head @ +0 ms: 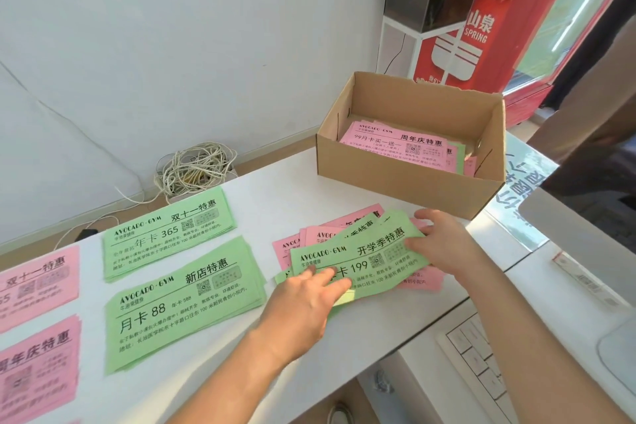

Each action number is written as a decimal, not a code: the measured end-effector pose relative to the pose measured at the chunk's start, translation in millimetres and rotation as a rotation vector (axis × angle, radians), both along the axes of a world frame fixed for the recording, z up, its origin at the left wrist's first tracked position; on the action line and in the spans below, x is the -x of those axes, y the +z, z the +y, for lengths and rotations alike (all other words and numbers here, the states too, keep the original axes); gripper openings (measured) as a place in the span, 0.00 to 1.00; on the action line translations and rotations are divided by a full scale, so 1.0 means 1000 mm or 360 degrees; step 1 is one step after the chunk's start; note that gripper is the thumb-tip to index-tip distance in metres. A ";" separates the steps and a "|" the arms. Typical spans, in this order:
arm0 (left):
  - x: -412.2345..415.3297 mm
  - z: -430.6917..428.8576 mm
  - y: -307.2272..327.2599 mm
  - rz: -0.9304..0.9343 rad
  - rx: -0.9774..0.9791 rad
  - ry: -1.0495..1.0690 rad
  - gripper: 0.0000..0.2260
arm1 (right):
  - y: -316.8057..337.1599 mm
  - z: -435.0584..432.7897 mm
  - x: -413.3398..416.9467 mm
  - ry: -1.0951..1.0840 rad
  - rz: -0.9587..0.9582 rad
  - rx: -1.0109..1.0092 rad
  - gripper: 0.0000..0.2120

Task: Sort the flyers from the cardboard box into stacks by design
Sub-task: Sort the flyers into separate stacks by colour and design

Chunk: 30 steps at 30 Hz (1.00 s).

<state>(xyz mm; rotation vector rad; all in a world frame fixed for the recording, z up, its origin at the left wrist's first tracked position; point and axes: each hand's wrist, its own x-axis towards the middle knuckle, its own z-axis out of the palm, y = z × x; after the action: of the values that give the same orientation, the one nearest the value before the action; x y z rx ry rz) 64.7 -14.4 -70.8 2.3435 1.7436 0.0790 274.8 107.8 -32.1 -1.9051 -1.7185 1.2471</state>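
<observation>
From the head camera, a white table (275, 189) holds a box (395, 182) at the far right, open at the top, with flyers (395, 144) lying flat inside – a pink one uppermost, green edges showing at its right.

Just in front of the box lies a loose, fanned pile (309, 241) of pink and green flyers, topped by a green flyer (364, 258). The left hand (303, 299) lies on that flyer's near left corner, fingers straight and flat on the paper (the thumb cannot be made out). The right hand (440, 244) rests on its right end – fingers lightly bent on the paper, thumb spread away toward the box; no pinch is visible.

To the left sit two green stacks, a far one (168, 234) and a near one (182, 303), each with its own headline. Two pink stacks (34, 282) (34, 365) lie at the left edge, cut off by the frame.

A keyboard (481, 365) shows at the lower right.
</observation>
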 end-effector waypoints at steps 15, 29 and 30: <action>0.045 -0.068 0.079 -0.2514 0.0003 0.1268 0.23 | 0.043 -0.042 0.026 0.0061 0.1073 -0.0125 0.17; 0.120 -0.175 0.060 -0.1874 -0.0458 0.1583 0.23 | 0.008 -0.161 0.124 0.0513 0.0711 -0.0340 0.15; 0.123 -0.179 0.052 -0.1805 -0.0396 0.1584 0.23 | 0.001 -0.167 0.128 0.0518 0.0628 -0.0348 0.18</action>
<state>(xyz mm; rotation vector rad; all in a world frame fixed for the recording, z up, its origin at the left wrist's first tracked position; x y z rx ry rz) -58.0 -193.1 -19.1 0.8211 1.9501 1.4598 146.7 -58.9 -30.7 -1.1939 -1.8947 1.3661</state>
